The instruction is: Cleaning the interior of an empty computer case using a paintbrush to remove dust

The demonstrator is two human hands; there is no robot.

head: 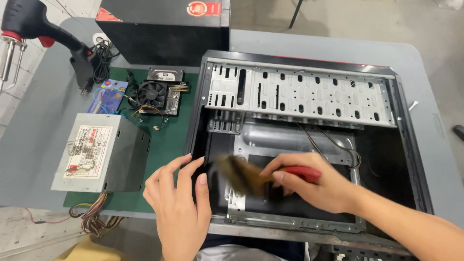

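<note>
Brushing inside the open computer case (406,145), we pinch the red-handled brush (263,175) in our right hand (321,186), its bristles blurred over the motherboard tray. Our left hand (179,203) rests spread on the case's edge. We judge the bristles could snag the loose wires (333,142) nearby.
</note>
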